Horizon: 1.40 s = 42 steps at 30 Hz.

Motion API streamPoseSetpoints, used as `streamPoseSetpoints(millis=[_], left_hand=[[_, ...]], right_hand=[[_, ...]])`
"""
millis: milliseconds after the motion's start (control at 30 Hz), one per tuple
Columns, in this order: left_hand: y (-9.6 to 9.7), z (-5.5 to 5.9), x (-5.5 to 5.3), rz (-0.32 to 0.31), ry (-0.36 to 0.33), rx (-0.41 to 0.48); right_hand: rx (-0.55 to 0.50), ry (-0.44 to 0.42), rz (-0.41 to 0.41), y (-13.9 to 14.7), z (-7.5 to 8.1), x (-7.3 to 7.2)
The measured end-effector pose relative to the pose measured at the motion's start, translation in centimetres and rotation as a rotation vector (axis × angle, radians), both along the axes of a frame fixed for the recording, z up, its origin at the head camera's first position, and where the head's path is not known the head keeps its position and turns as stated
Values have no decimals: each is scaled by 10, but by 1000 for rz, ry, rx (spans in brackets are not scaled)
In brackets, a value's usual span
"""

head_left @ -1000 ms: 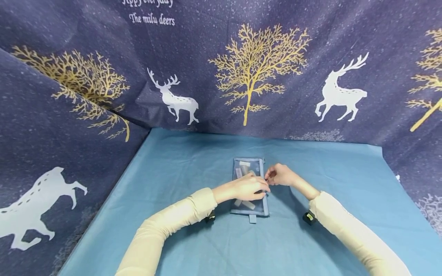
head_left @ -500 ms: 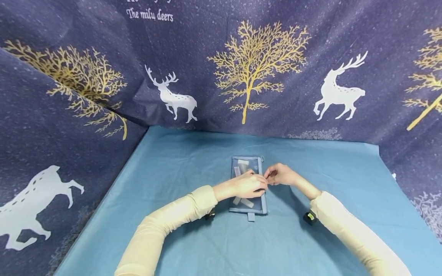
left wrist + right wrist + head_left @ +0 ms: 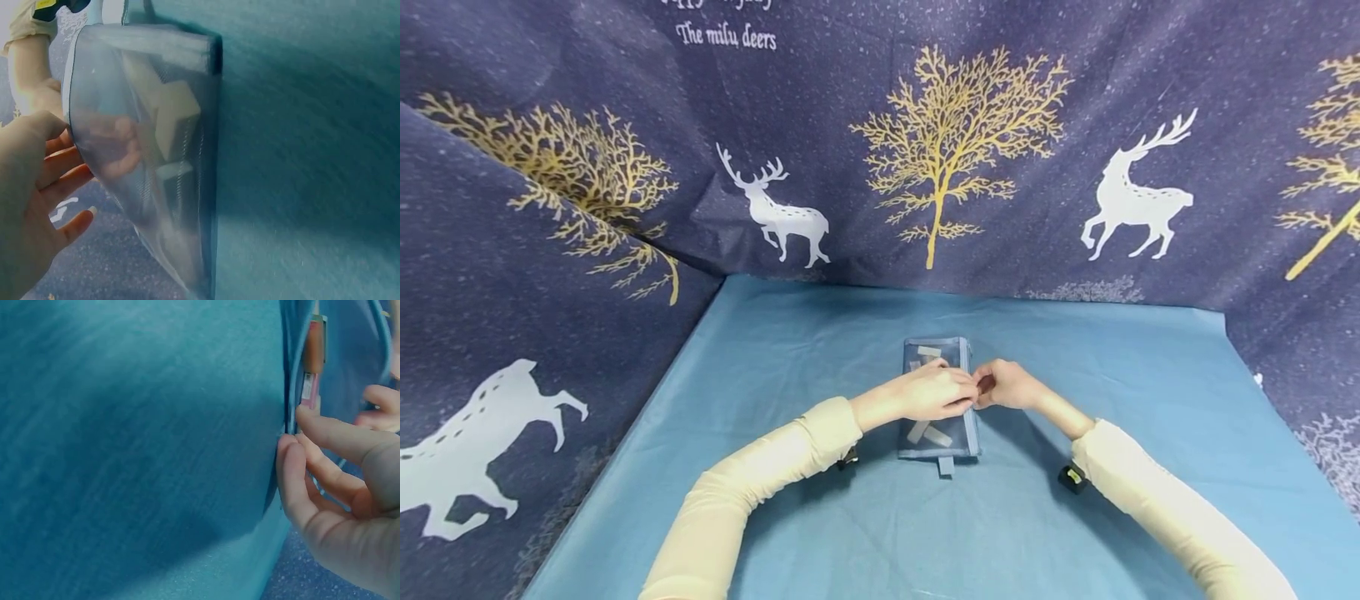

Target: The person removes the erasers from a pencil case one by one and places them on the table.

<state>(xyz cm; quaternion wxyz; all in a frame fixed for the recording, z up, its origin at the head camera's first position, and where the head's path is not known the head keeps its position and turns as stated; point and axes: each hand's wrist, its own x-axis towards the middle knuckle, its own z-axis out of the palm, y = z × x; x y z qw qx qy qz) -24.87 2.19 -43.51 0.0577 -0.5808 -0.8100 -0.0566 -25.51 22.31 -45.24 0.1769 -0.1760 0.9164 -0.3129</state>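
Observation:
A blue zippered mesh pouch [image 3: 917, 450] lies on the cloth, a short tab at its near end. My left hand [image 3: 928, 393] reaches across it and grips its right-hand edge, pulling the upper layer up; in the left wrist view the raised mesh [image 3: 103, 75] spreads between thumb and fingers. My right hand [image 3: 1011, 386] meets it at that edge, pinching the lower rim between thumb and fingertips. Inside, pale blocks [image 3: 177, 119] show through the mesh. Through the parted mouth in the right wrist view shows an orange-brown piece [image 3: 314, 350] above a pink one [image 3: 309, 389].
A blue cloth [image 3: 820, 350] covers the table. Dark curtains [image 3: 1022, 225] with white deer and gold trees hang behind it and on the left. Black wrist devices [image 3: 1072, 477] sit beneath the cream sleeves [image 3: 1150, 492].
My left hand has moved slightly away from me along the pouch, covering more of its far half. My right hand has stayed at the same edge. The head view has shifted a little.

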Motion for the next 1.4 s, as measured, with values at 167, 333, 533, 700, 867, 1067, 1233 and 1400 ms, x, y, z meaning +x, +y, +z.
streamPoseSetpoints(millis=[167,333,533,700,867,1067,1233,1400], left_hand=[[-8,9,-1,-5,1,18],[-17,17,-2,-15,41,62],[-27,21,-5,-16,57,113],[-31,20,-10,-94,14,219],[-37,20,-13,-114,-26,261],[-46,20,-13,-108,-51,274],[-52,21,-14,-103,-63,280],[-58,21,-14,-84,-73,253]], right_hand=[[55,39,-6,-3,0,1],[75,65,-14,-5,1,0],[98,81,-21,-7,2,1],[111,87,-22,-7,1,0],[105,87,-22,-8,2,2],[103,85,-9,-8,1,2],[110,82,-11,-7,-1,3],[99,74,-16,-8,0,4]])
